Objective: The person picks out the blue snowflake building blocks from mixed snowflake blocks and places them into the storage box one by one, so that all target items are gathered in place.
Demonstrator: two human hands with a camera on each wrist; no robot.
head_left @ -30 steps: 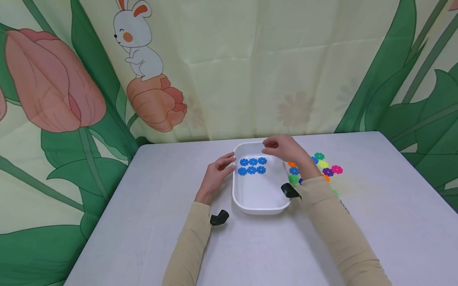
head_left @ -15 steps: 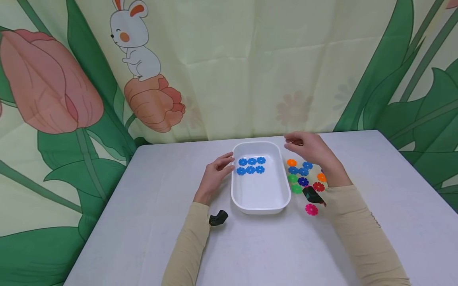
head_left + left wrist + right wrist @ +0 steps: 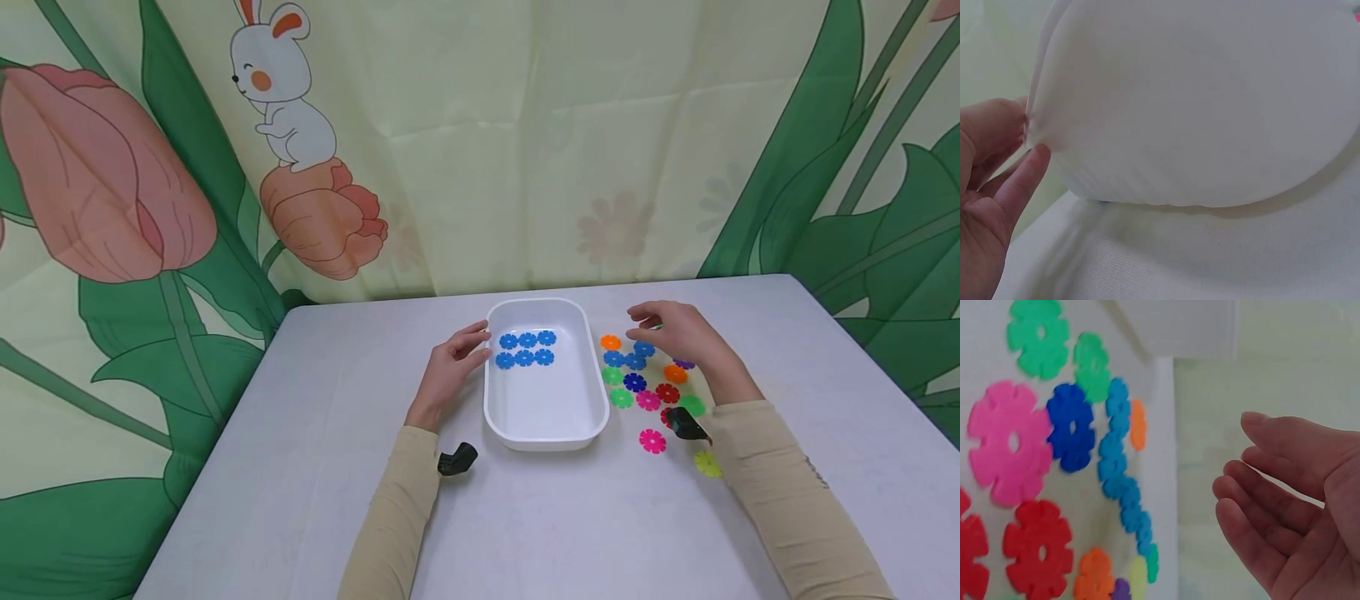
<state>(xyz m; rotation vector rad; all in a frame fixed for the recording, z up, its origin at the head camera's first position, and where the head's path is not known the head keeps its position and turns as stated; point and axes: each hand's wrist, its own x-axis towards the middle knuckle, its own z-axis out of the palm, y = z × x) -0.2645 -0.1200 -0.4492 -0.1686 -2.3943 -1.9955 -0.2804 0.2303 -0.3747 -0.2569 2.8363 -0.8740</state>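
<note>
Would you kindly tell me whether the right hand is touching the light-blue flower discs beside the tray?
Apart: the right wrist view shows a plain gap between the right hand and the light-blue flower discs.

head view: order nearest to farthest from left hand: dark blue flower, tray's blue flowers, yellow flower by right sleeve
1. Blue flowers, in tray beside left hand
2. Dark blue flower, right of tray
3. Yellow flower, beside right sleeve
</note>
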